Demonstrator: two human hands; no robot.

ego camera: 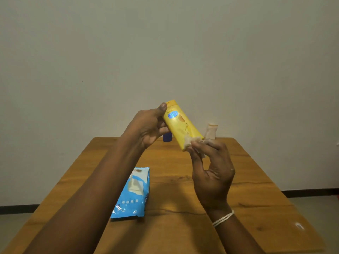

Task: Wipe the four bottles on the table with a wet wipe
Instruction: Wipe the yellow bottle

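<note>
Yellow bottle [181,125], held tilted above the bench [256,180], looks to us like light, stiff plastic with a smooth, likely slippery skin, so we judge the grip best kept near its cap end. Our left hand [148,127] grips it there, thumb on top, fingers curled behind. Our right hand [212,173] pinches the wet wipe [192,142] against its lower end. A blue bottle [167,137] and pale bottle [211,131] stand behind; the wipe pack [132,195] lies near.

Two bare forearms, white string bracelet [223,218] on right wrist
</note>
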